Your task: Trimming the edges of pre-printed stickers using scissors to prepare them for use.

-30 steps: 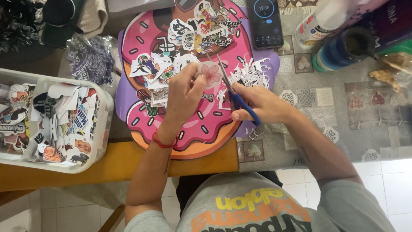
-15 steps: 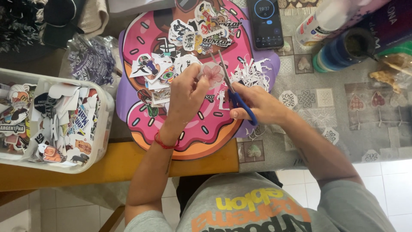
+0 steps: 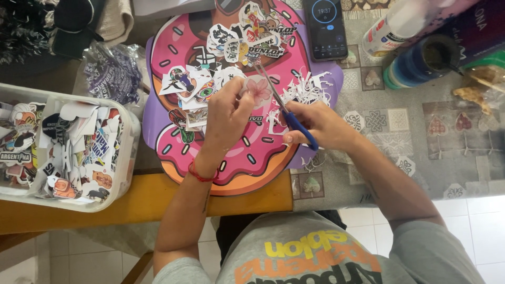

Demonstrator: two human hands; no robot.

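Note:
My left hand point(image 3: 227, 117) pinches a small pink flower sticker point(image 3: 258, 89) on clear backing, held above a big pink doughnut-shaped board point(image 3: 231, 158). My right hand point(image 3: 321, 126) grips blue-handled scissors point(image 3: 286, 113); the blades point up and left, with their edge against the right side of the sticker. Cut-out stickers point(image 3: 247, 37) lie piled on the upper part of the board, and white paper trimmings point(image 3: 305, 89) lie to the right of the scissors.
A white tub point(image 3: 126, 158) packed with stickers stands at the left. A clear bag of stickers point(image 3: 113, 73) lies behind it. A phone point(image 3: 326, 23), a spray bottle point(image 3: 400, 26) and a blue roll point(image 3: 421, 63) stand at the back right on a patterned tablecloth point(image 3: 410, 131).
The scissors and the sticker have shifted slightly as my hands turn the sticker against the blades. Both hands stay over the same part of the board.

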